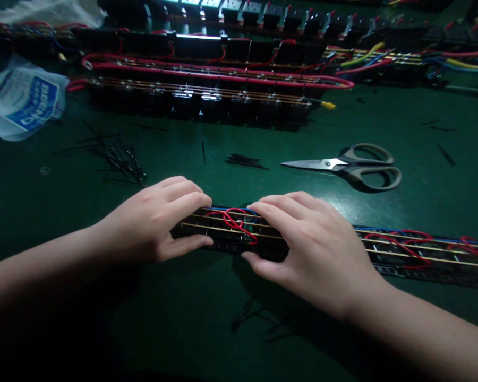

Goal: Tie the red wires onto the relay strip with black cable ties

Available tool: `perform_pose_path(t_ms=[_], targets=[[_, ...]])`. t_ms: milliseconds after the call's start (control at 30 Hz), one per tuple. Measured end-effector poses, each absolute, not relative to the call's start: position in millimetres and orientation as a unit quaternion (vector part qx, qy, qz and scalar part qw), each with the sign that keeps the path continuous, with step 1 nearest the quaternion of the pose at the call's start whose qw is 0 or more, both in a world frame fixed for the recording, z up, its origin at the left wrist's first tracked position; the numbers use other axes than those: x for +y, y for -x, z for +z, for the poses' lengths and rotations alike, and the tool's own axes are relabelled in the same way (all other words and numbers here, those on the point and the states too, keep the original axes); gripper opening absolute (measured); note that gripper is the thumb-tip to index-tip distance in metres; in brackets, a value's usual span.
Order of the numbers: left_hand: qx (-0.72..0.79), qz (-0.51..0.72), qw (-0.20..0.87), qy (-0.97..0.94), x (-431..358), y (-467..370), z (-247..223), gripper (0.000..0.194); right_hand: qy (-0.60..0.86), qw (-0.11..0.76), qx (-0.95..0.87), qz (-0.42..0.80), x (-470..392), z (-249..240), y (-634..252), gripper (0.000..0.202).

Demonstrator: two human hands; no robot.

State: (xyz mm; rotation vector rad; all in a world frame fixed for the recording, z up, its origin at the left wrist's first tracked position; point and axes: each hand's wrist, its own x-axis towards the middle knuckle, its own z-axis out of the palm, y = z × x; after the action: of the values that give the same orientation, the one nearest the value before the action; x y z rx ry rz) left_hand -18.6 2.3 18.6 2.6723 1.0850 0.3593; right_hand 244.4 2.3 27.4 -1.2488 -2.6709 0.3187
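A long black strip assembly (231, 228) lies across the green table, with brass-coloured rods along it and red and blue wires looped over it. My left hand (159, 217) grips it near its left end, fingers over the far edge and thumb along the near edge. Close to the right, my right hand (314, 239) grips the same strip in a like way. Between the hands a red wire loop (233, 217) and a small green part show. The strip runs on past my right hand to the right edge of the view.
Scissors (342, 165) lie beyond my right hand. Black cable-tie-like scraps (117, 154) are heaped beyond my left hand, with a smaller bunch (247, 161) in the middle. Larger wired black assemblies (207, 90) line the back. A printed plastic bag (27, 103) rests at the left.
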Motion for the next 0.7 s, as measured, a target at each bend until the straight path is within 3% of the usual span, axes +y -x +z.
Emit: perform_pose_path(t_ms=[700], targets=[[0.364,0.128,0.106,-0.917,2.9,18.9,17.3,0.032,0.403,0.095,-0.908,0.072,0.7,25.8,-246.6,0.044]])
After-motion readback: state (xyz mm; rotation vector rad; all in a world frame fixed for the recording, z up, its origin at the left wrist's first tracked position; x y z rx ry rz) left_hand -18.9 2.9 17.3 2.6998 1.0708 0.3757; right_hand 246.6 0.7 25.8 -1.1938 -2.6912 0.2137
